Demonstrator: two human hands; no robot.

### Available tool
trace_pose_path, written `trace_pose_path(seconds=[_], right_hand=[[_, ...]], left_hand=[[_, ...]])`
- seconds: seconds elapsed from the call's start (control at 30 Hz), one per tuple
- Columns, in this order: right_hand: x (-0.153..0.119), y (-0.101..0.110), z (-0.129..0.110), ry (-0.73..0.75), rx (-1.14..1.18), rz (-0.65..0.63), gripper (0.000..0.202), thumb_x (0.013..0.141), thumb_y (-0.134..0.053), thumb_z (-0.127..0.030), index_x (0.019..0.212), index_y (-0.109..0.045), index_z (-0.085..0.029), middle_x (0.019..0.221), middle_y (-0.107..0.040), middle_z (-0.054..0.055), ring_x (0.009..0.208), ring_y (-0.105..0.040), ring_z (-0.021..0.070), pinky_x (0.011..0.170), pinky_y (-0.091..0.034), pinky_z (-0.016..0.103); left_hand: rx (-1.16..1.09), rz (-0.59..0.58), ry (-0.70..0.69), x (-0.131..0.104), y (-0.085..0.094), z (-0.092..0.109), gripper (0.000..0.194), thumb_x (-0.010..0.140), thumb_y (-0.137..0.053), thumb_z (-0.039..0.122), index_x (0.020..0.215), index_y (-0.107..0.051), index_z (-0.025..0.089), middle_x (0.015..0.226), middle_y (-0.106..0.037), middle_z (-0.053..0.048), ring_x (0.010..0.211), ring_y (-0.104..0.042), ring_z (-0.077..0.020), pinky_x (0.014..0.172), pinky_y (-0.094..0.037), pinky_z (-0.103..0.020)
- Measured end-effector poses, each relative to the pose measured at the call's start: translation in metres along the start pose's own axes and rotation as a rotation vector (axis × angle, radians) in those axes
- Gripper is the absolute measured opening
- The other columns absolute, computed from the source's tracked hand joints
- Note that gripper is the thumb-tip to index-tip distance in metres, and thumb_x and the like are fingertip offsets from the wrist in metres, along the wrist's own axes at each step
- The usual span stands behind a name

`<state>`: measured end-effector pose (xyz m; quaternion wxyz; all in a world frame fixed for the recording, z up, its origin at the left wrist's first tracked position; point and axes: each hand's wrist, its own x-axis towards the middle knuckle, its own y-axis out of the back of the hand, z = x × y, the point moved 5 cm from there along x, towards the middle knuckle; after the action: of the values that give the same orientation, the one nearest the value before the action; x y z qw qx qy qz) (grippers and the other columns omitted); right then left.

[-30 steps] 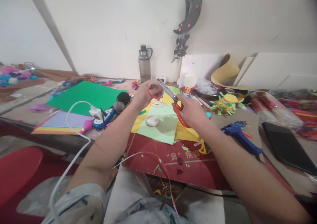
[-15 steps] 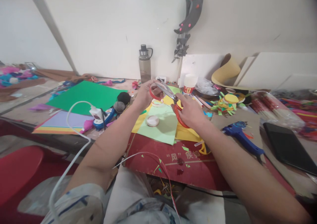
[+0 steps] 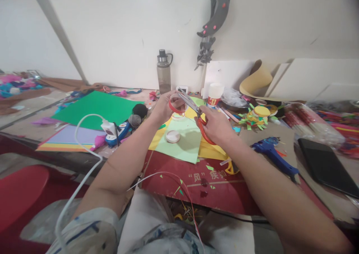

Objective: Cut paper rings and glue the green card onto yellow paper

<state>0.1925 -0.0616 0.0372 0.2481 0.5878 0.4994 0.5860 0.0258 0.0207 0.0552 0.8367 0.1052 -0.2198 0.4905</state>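
From where I stand, the left hand [image 3: 163, 109] pinches a thin red ring [image 3: 176, 110] between closed fingers, raised near the far edge of the pale green paper [image 3: 183, 149]. The right hand [image 3: 218, 125] is curled round the handles of the scissors [image 3: 193, 105]. The blades reach the ring's rim — very near the left fingers — so a slip might nick skin, and too tight a pinch could buckle the ring.

Shiny metal scissor blades [image 3: 191, 103], smooth handles [image 3: 203, 134] seemingly plastic
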Motion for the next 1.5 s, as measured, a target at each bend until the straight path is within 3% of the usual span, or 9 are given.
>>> trace_pose_path(seconds=[0.1, 0.33, 0.6, 0.87, 1.2, 1.37, 1.5], right_hand=[[0.000, 0.001, 0.000, -0.007, -0.007, -0.012, 0.038, 0.097, -0.050, -0.035, 0.128, -0.062, -0.016, 0.107, -0.074, 0.016, 0.094, -0.066, 0.0311, 0.076, -0.044, 0.035], [0.001, 0.002, 0.001, -0.022, 0.006, 0.001, 0.040, 0.099, -0.046, -0.038, 0.127, -0.063, -0.016, 0.103, -0.074, 0.015, 0.091, -0.066, 0.0300, 0.074, -0.043, 0.035], [0.000, 0.000, 0.001, -0.032, -0.016, 0.009, 0.043, 0.098, -0.046, -0.039, 0.131, -0.062, -0.017, 0.102, -0.071, 0.015, 0.088, -0.063, 0.0301, 0.073, -0.042, 0.036], [0.001, 0.003, -0.001, -0.024, -0.017, -0.038, 0.041, 0.097, -0.049, -0.034, 0.131, -0.062, -0.016, 0.108, -0.074, 0.016, 0.095, -0.066, 0.0310, 0.077, -0.044, 0.036], [0.001, 0.002, 0.001, -0.033, -0.007, -0.029, 0.039, 0.098, -0.048, -0.036, 0.128, -0.065, -0.017, 0.106, -0.077, 0.016, 0.092, -0.068, 0.0302, 0.074, -0.044, 0.034], [0.001, 0.000, 0.002, -0.049, -0.001, -0.046, 0.042, 0.100, -0.046, -0.038, 0.130, -0.064, -0.016, 0.106, -0.077, 0.016, 0.092, -0.069, 0.0308, 0.075, -0.044, 0.035], [0.000, 0.000, 0.000, -0.033, -0.003, -0.034, 0.041, 0.099, -0.046, -0.038, 0.131, -0.062, -0.017, 0.107, -0.075, 0.016, 0.095, -0.068, 0.0312, 0.077, -0.045, 0.036]], left_hand=[[-0.024, -0.001, 0.029, -0.001, -0.002, 0.003, 0.043, 0.069, -0.092, 0.043, 0.077, -0.059, 0.017, 0.060, -0.060, 0.004, 0.051, -0.060, -0.0104, 0.049, -0.047, -0.023], [-0.029, 0.168, 0.059, -0.002, -0.002, 0.011, 0.041, 0.073, -0.089, 0.040, 0.079, -0.055, 0.017, 0.065, -0.064, 0.003, 0.053, -0.064, -0.0096, 0.046, -0.045, -0.019], [-0.038, 0.092, 0.058, -0.003, -0.003, 0.005, 0.042, 0.069, -0.090, 0.038, 0.083, -0.056, 0.018, 0.067, -0.065, 0.004, 0.061, -0.069, -0.0128, 0.049, -0.049, -0.022], [-0.021, 0.038, 0.025, -0.002, -0.001, 0.007, 0.039, 0.072, -0.088, 0.039, 0.085, -0.059, 0.018, 0.061, -0.064, 0.004, 0.048, -0.061, -0.0104, 0.047, -0.049, -0.024], [-0.013, 0.092, 0.121, -0.003, 0.002, 0.006, 0.039, 0.079, -0.086, 0.043, 0.083, -0.058, 0.016, 0.068, -0.067, 0.000, 0.055, -0.067, -0.0117, 0.046, -0.046, -0.020], [-0.011, 0.195, 0.071, -0.002, 0.005, 0.009, 0.029, 0.087, -0.079, 0.037, 0.085, -0.058, 0.017, 0.066, -0.064, 0.003, 0.053, -0.064, -0.0091, 0.046, -0.045, -0.018], [0.008, 0.182, 0.041, -0.002, 0.003, 0.010, 0.031, 0.084, -0.082, 0.037, 0.083, -0.058, 0.017, 0.062, -0.062, 0.004, 0.052, -0.062, -0.0086, 0.045, -0.044, -0.018]])
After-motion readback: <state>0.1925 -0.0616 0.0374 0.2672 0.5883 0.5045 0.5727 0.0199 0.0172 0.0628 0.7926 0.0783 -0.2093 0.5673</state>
